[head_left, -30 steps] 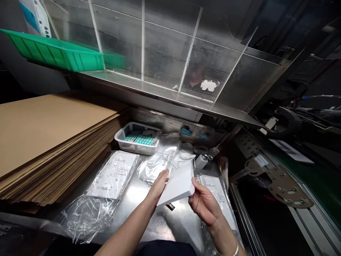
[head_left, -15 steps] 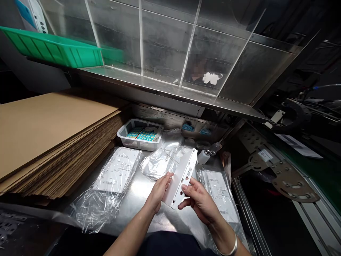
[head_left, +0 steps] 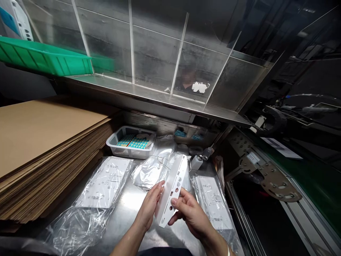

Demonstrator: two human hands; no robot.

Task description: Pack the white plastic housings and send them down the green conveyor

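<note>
I hold a flat white plastic panel point(head_left: 172, 189) with cut-out holes, tipped up on its edge over the steel bench. My left hand point(head_left: 149, 205) grips its left side with fingers curled behind it. My right hand point(head_left: 188, 213) pinches its lower right side, thumb on the front face. A crumpled clear plastic bag point(head_left: 150, 171) lies just behind the panel. Two more white panels lie flat in clear bags, one to the left point(head_left: 104, 182) and one to the right point(head_left: 213, 201).
A tall stack of brown cardboard sheets point(head_left: 45, 142) fills the left. A white tray of blue sticker sheets point(head_left: 131, 141) sits at the back. A green bin point(head_left: 45, 58) and clear dividers point(head_left: 176, 53) stand on the shelf above. A conveyor frame point(head_left: 266, 177) runs along the right.
The panel has turned from lying nearly flat to standing on edge, showing its holed side. Both hands shifted their grip and moved a little lower and closer to me.
</note>
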